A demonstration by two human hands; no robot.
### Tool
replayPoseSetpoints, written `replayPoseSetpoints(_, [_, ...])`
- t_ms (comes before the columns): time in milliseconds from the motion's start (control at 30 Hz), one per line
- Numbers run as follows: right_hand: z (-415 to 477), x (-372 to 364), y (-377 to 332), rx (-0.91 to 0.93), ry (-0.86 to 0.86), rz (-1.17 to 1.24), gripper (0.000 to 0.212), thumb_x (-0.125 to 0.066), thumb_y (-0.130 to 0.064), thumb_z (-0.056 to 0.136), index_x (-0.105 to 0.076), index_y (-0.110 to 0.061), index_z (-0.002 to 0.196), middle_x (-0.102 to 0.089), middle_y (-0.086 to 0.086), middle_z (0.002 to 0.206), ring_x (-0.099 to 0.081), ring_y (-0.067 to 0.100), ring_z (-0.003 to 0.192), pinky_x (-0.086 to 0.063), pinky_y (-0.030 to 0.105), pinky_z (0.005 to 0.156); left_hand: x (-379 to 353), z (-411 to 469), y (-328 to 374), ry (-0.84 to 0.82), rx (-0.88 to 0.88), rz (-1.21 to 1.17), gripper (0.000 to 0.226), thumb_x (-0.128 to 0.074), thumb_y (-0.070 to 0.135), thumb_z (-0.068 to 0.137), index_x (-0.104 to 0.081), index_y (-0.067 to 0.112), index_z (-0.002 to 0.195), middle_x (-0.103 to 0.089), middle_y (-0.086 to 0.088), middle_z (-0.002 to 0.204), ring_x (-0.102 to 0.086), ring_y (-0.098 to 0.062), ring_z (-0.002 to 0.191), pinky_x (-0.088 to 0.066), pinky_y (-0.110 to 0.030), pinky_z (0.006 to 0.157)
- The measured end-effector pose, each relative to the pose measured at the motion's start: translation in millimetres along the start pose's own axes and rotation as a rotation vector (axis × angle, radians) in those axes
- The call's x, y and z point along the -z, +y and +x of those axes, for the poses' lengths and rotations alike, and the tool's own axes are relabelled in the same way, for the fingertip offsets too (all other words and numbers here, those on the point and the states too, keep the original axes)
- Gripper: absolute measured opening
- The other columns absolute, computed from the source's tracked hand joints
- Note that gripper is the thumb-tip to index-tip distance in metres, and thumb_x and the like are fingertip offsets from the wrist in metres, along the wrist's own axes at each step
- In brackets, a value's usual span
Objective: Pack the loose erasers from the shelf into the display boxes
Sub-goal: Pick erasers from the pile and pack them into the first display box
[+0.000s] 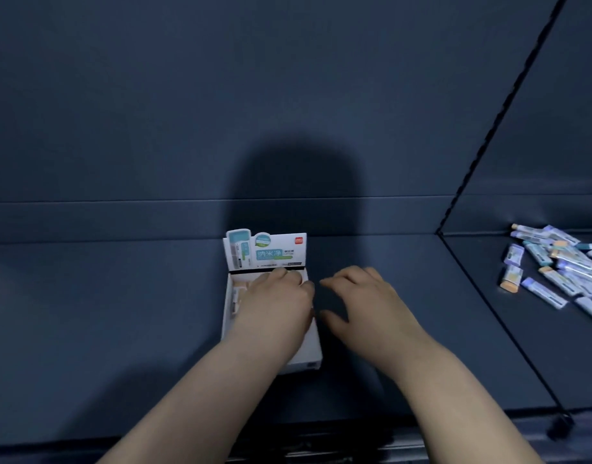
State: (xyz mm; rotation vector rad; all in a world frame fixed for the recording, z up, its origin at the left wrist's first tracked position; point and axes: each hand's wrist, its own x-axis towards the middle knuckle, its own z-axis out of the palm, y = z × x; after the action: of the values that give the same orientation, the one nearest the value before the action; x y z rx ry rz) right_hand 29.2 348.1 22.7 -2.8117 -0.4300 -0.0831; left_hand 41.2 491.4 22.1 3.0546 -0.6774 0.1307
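A white display box (310, 349) with an upright printed lid (271, 251) stands on the dark shelf (120, 313) in the middle. My left hand (274, 306) reaches into the box, fingers bent down against its contents near the back wall. Whether it holds an eraser is hidden. An eraser (236, 298) shows along the box's left side. My right hand (365, 296) hovers just right of the box, fingers loosely spread and holding nothing. A pile of several loose erasers (555, 266) in pale sleeves lies far right on the neighbouring shelf section.
A thin dark divider line (495, 316) separates the middle shelf section from the right one. The shelf's back wall (288, 128) rises right behind the box. The shelf's front edge (321, 440) runs below my forearms.
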Motion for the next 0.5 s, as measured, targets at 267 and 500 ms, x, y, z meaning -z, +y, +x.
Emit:
replayPoseSetpoints(267, [-50,38,106,-0.010,-0.037,-0.040,0.052,-0.050,-0.040,0.090,-0.038,-0.024,0.138,-0.044,-0.004,0.132,-0.034,0.015,0.123,-0.032,0.028,0.105,4,35,109,-0.023,-0.026,-0.038,0.043,-0.040,0.039,0.096,-0.044,0.018,0.134,-0.049,-0.001,0.129,-0.039,-0.021,0.121,-0.030,-0.029,0.099])
replayPoseSetpoints(500, [-98,65,214,-0.080,-0.044,-0.052,0.051,-0.057,-0.039,0.086,-0.047,-0.021,0.133,-0.049,0.000,0.130,-0.038,0.020,0.124,-0.031,0.029,0.106,-7,71,220,-0.044,-0.047,-0.084,0.043,-0.040,0.034,0.098,-0.042,0.015,0.136,-0.047,-0.003,0.132,-0.039,-0.022,0.123,-0.030,-0.031,0.101])
